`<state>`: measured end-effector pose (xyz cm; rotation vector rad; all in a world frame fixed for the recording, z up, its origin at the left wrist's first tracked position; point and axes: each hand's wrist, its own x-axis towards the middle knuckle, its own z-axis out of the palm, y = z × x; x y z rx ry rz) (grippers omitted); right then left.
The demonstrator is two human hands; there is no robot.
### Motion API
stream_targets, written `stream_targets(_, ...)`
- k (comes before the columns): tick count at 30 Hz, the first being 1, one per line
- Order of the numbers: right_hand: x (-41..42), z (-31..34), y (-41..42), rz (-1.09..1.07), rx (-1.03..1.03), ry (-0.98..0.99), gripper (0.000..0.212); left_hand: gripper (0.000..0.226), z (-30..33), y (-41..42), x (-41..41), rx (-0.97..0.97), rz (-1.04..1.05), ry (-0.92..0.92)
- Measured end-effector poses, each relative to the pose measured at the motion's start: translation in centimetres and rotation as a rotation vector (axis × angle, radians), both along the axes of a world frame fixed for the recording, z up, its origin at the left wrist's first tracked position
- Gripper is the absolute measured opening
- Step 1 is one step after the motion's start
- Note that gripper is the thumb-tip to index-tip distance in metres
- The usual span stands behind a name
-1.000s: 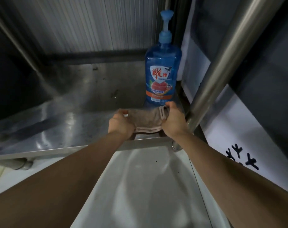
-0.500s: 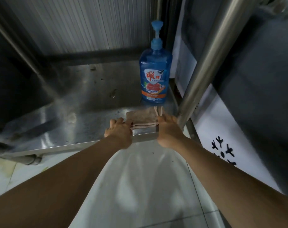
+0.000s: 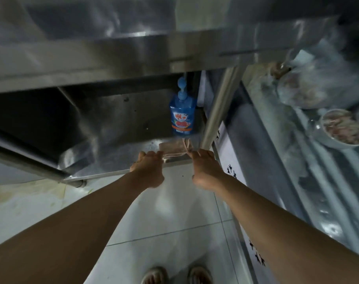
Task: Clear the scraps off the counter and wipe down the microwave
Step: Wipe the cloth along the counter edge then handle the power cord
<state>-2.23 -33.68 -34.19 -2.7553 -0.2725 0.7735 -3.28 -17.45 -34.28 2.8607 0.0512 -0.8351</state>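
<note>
A person's two hands reach to a folded brownish cloth (image 3: 175, 148) lying at the front-right corner of a low steel shelf (image 3: 117, 156), under a steel counter (image 3: 113, 56). The cloth lies flat, long axis running left-right along the shelf's front edge, folded layers facing the person; a thin loop or cord of the same colour sticks up near its right end.

Left hand (image 3: 148, 169): fingers curled at the cloth's left end, at the shelf lip; whether they actually pinch the fabric can't be told. Right hand (image 3: 205, 170): fingers extended fwd, fairly straight, tips touching the cloth's right end by the loop.

Just behind the cloth, one blue pump bottle (image 3: 182, 113) of detergent stands upright, nozzle pointing up, red-and-white label facing the camera. One round steel leg (image 3: 219, 111) rises just right of cloth and bottle.

Count: 1 cloth, 1 bottle, 2 hands, 2 sandalled feet (image 3: 175, 275) on pale floor tiles at bottom centre. At right, on an adjoining surface, one white bowl (image 3: 343, 131) of pinkish food and a clear plastic bag (image 3: 305, 85) w/ contents, both blurred.
</note>
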Motion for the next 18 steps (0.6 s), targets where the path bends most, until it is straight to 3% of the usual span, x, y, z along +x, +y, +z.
stream_targets(18, -6.3, 27.6, -5.8, 0.011, -0.051, -0.068, 0.062, 0.063, 26.3, -5.6, -4.3, -0.04, -0.105, -0.044)
